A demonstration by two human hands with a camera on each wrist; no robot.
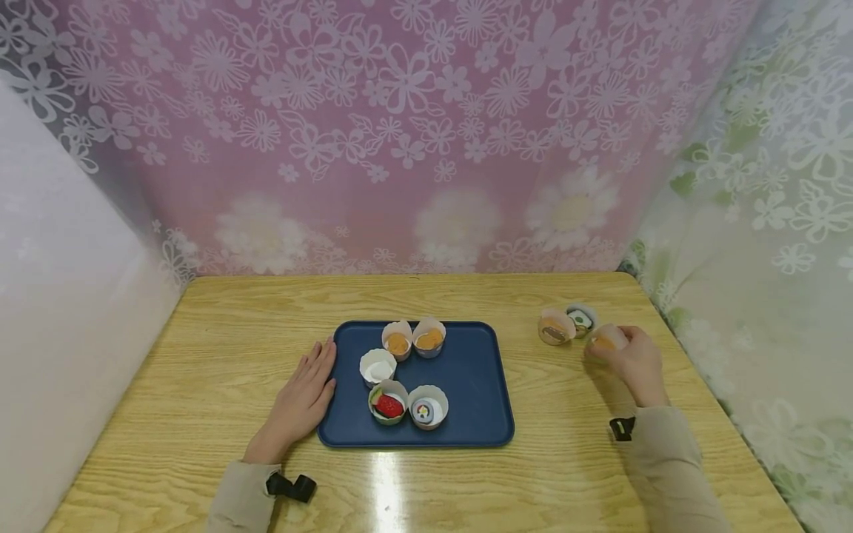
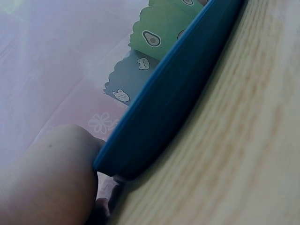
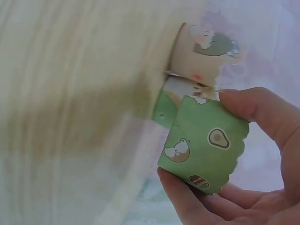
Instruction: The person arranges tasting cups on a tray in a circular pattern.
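In the left wrist view, the tray (image 2: 159, 117) is partly hiding a green cup (image 2: 164, 28). The right wrist view's edge is cutting off the right hand (image 3: 262, 206).

We see a green paper cup (image 3: 206, 145) printed with an avocado, rim scalloped, gripped in the right hand (image 1: 637, 361), mouth up, slightly tilted, an orange piece (image 1: 603, 343) inside. Our dark blue tray (image 1: 474, 403) lies flat on the worktop (image 1: 566, 474), bearing five cups (image 1: 378, 366), the left hand (image 1: 301, 392) at its edge.
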